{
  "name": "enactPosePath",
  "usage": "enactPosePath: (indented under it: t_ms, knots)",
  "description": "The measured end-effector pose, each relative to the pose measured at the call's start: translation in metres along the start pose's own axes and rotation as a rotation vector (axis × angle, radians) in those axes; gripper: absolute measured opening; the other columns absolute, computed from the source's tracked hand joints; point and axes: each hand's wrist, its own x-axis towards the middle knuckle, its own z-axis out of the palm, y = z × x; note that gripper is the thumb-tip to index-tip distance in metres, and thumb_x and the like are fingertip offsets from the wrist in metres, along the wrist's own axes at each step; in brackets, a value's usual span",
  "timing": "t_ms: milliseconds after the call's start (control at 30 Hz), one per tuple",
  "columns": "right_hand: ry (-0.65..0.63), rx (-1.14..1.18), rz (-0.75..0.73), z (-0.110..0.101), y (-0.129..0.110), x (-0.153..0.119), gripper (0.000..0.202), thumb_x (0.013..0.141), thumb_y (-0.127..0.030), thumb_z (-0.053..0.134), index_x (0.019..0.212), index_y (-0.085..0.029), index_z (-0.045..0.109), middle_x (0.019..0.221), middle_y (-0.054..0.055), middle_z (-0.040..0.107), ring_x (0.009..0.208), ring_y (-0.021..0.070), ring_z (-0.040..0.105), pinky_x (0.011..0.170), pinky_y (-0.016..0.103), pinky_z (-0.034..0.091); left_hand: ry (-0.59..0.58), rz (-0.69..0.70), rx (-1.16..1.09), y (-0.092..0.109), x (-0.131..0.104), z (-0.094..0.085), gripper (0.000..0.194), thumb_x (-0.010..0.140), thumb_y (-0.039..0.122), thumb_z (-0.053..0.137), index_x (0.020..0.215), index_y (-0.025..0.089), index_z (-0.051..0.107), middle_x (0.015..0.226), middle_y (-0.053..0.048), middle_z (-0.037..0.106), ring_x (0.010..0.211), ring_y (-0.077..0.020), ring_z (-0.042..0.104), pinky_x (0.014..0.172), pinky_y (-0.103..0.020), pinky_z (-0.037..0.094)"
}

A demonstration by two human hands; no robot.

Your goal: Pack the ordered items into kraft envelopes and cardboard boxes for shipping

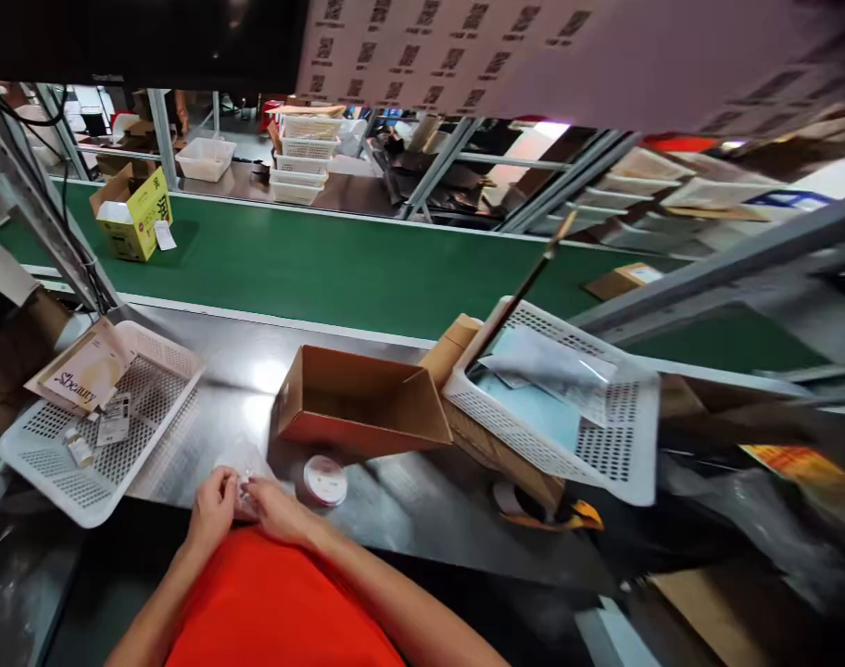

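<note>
Close to my body, over the near edge of the metal table, both hands are closed on a clear plastic bag (245, 460). My left hand (212, 503) pinches its left side, and my right hand (278, 509) grips the right side. What the bag contains, if anything, is too unclear to make out. Just right of my right hand lies a round container with a white top (325, 481). Behind it stands an open cardboard box (363, 435). To the left, a white basket (176, 408) holds a "Sbeauty" packet (81, 378), a small bottle (79, 448) and a printed label (114, 419).
A tilted white basket (631, 454) with light-blue sheets rests on cardboard at the right. Tape (510, 500) lies below it. Beyond the table runs a green conveyor belt (311, 259) bearing a yellow box (141, 222). Metal struts and a sheet of codes (422, 56) hang overhead.
</note>
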Motion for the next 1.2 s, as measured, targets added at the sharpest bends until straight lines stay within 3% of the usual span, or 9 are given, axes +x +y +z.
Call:
enactPosePath:
  t_ms: [100, 167, 267, 367, 533, 767, 967, 1100, 1200]
  knots:
    - [-0.066, -0.145, -0.116, -0.031, 0.010, -0.037, 0.028, 0.094, -0.017, 0.060, 0.109, -0.025, 0.082, 0.109, 0.004, 0.082, 0.103, 0.0243, 0.074, 0.101, 0.036, 0.055, 0.113, -0.023, -0.001, 0.004, 0.018, -0.006, 0.044, 0.088, 0.062, 0.052, 0.089, 0.022, 0.071, 0.067, -0.001, 0.068, 0.062, -0.0209, 0.062, 0.062, -0.031, 0.046]
    - [0.151, -0.365, -0.046, -0.050, 0.025, -0.053, 0.035, 0.100, -0.020, 0.049, 0.121, -0.023, 0.077, 0.120, 0.011, 0.079, 0.113, 0.0283, 0.071, 0.105, 0.041, 0.052, 0.140, -0.029, -0.005, 0.009, 0.027, -0.009, 0.044, 0.086, 0.061, 0.054, 0.090, 0.021, 0.071, 0.065, 0.000, 0.066, 0.062, -0.0206, 0.062, 0.064, -0.032, 0.047]
    - [0.502, -0.661, 0.250, -0.070, 0.051, -0.057, 0.042, 0.093, -0.025, 0.064, 0.133, -0.013, 0.067, 0.137, 0.025, 0.068, 0.130, 0.0389, 0.061, 0.110, 0.050, 0.046, 0.089, -0.015, 0.052, 0.016, 0.031, -0.012, 0.042, 0.080, 0.056, 0.062, 0.097, 0.019, 0.070, 0.059, 0.006, 0.057, 0.058, -0.0191, 0.058, 0.064, -0.032, 0.045]
    - [0.496, -0.719, 0.429, -0.080, 0.067, -0.049, 0.050, 0.088, -0.034, 0.074, 0.128, -0.006, 0.066, 0.129, 0.029, 0.068, 0.123, 0.0412, 0.062, 0.104, 0.047, 0.049, 0.011, 0.039, 0.147, 0.015, 0.027, -0.014, 0.040, 0.076, 0.046, 0.065, 0.105, 0.019, 0.071, 0.061, 0.007, 0.055, 0.061, -0.0191, 0.059, 0.067, -0.032, 0.046]
    - [0.568, -0.656, 0.376, -0.086, 0.065, -0.046, 0.033, 0.081, -0.029, 0.075, 0.110, -0.013, 0.070, 0.120, 0.024, 0.068, 0.110, 0.0365, 0.064, 0.094, 0.042, 0.049, -0.030, 0.035, 0.174, 0.007, 0.013, -0.011, 0.040, 0.075, 0.044, 0.064, 0.105, 0.018, 0.072, 0.063, 0.007, 0.054, 0.063, -0.0193, 0.060, 0.069, -0.033, 0.048]
    - [0.350, -0.104, -0.036, -0.050, 0.027, -0.058, 0.030, 0.087, -0.048, 0.071, 0.101, -0.022, 0.072, 0.091, 0.004, 0.074, 0.085, 0.0238, 0.066, 0.074, 0.032, 0.049, 0.001, -0.042, 0.020, 0.011, 0.008, 0.006, 0.051, 0.085, 0.062, 0.057, 0.098, 0.016, 0.076, 0.060, 0.002, 0.061, 0.058, -0.0191, 0.059, 0.061, -0.030, 0.045]
    - [0.252, -0.592, 0.111, -0.012, 0.003, -0.027, 0.025, 0.091, -0.029, 0.069, 0.113, -0.019, 0.071, 0.115, 0.016, 0.076, 0.095, 0.0302, 0.074, 0.080, 0.035, 0.050, 0.038, -0.018, 0.039, 0.024, 0.015, 0.020, 0.061, 0.090, 0.072, 0.050, 0.085, 0.017, 0.076, 0.053, 0.000, 0.059, 0.055, -0.0212, 0.059, 0.059, -0.032, 0.045]
    - [0.309, -0.249, 0.146, -0.004, 0.010, -0.001, 0.021, 0.091, -0.020, 0.064, 0.111, -0.017, 0.069, 0.110, 0.016, 0.078, 0.101, 0.0298, 0.074, 0.088, 0.036, 0.051, -0.006, 0.030, 0.065, 0.024, 0.014, 0.027, 0.060, 0.092, 0.066, 0.051, 0.103, 0.015, 0.080, 0.073, -0.009, 0.077, 0.071, -0.0273, 0.071, 0.069, -0.036, 0.055]
    - [0.337, 0.079, 0.170, 0.001, 0.018, 0.017, 0.009, 0.092, -0.021, 0.063, 0.084, -0.018, 0.067, 0.078, 0.009, 0.075, 0.083, 0.0249, 0.072, 0.076, 0.031, 0.051, -0.057, 0.058, 0.059, 0.021, 0.012, 0.030, 0.058, 0.093, 0.063, 0.051, 0.108, 0.015, 0.082, 0.090, -0.012, 0.083, 0.086, -0.0300, 0.077, 0.082, -0.041, 0.060]
